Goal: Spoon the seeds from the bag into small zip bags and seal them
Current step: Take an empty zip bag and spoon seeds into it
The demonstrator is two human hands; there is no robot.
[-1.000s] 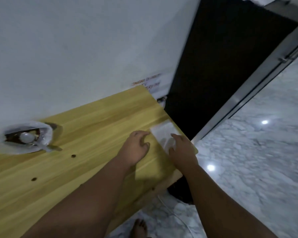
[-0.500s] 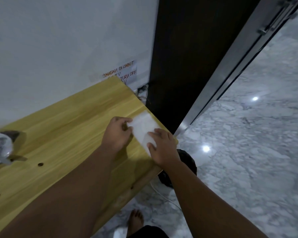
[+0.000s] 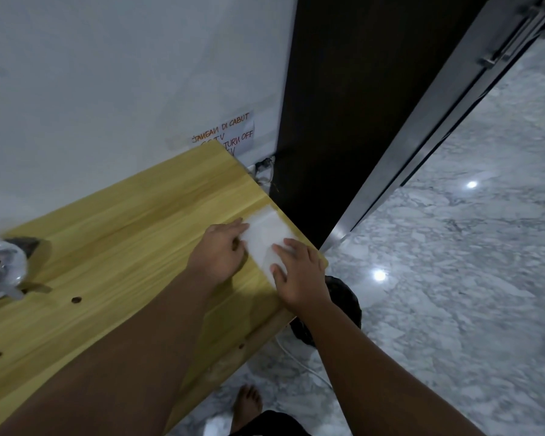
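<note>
Lying at the right-hand corner of the table (image 3: 123,247), the small zip bags (image 3: 266,234) ran lengthwise along its end edge, between both hands; the right hand (image 3: 299,272) pressed flat-fingered on top; the left hand (image 3: 219,253) touched their left edge, grip impossible to tell.

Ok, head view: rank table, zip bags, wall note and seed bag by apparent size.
1. Table, by far.
2. Zip bags.
3. Note and seed bag: unsure, since the frame edge cuts the bag and the note sits farther off.
</note>
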